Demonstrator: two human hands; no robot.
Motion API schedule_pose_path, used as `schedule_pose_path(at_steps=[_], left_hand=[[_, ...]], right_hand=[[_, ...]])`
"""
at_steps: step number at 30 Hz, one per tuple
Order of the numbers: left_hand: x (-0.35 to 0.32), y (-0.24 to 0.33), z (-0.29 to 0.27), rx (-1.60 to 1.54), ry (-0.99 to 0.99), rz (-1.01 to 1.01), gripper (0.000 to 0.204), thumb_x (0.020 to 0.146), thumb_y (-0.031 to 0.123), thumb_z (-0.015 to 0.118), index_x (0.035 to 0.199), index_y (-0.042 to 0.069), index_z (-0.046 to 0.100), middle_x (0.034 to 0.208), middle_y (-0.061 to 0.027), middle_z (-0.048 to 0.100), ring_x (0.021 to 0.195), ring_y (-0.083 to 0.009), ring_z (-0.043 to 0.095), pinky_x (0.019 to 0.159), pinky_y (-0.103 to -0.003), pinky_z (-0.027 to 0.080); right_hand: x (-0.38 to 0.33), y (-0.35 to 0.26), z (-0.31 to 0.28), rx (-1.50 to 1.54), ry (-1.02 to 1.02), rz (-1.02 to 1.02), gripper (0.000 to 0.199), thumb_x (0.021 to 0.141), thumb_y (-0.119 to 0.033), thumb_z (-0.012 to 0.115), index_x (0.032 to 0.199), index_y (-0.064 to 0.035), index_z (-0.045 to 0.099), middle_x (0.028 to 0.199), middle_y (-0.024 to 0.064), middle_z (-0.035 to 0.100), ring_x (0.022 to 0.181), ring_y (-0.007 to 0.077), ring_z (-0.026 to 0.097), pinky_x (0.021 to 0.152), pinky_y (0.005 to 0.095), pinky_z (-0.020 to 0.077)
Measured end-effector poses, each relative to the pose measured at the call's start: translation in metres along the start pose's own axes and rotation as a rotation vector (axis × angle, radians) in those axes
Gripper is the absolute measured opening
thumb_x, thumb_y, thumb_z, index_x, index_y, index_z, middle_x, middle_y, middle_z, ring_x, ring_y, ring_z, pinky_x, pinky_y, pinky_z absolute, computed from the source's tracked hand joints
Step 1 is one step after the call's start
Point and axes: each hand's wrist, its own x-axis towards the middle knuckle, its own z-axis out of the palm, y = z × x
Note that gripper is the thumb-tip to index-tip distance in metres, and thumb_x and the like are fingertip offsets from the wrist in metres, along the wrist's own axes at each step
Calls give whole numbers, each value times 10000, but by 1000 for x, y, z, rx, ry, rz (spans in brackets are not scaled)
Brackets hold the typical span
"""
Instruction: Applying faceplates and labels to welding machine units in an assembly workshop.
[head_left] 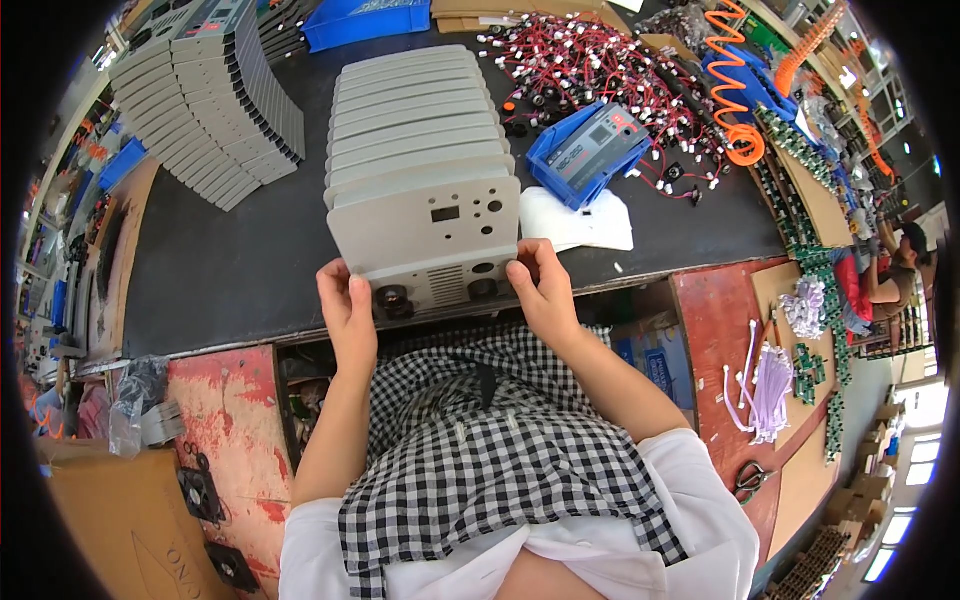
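A grey metal panel [400,225] with a rectangular cut-out and round holes stands at the front of a row of similar grey panels [415,110]. Below its bend is a face with vent slots and black round fittings [394,298]. My left hand [347,312] is closed on the panel's lower left edge, thumb toward me. On the lower right edge, my right hand [545,292] grips in the same way. Whether the panel touches the row behind it is hard to tell.
Grey panels with printed faces [215,110] are stacked at left. Right of the row lie a blue bin [550,150] with a labelled panel on it, white sheets [578,222] and a heap of red-black wires [600,70]. An orange coiled hose [728,80] hangs at right; scissors [750,482] lie lower right.
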Motion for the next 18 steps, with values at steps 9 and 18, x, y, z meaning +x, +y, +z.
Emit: schedule_pose_path(at_steps=[9,18], left_hand=[[-1,-1,-7,-48,-53,17,492,806,322,572,1109,7,346,1003,-68,434,904,-136,439,806,-261,365],[-3,4,-28,-29,85,-1,335,829,149,524,1101,18,380,978,-65,413,855,-119,419,789,-244,355]], right_hand=[[138,-7,-118,-978,306,-195,514,660,-268,700,1071,-40,492,1020,136,509,947,272,499,814,353,418],[181,8,-152,-1085,307,259,373,633,-259,708,907,-81,530,823,123,615,811,283,594,702,384,456]])
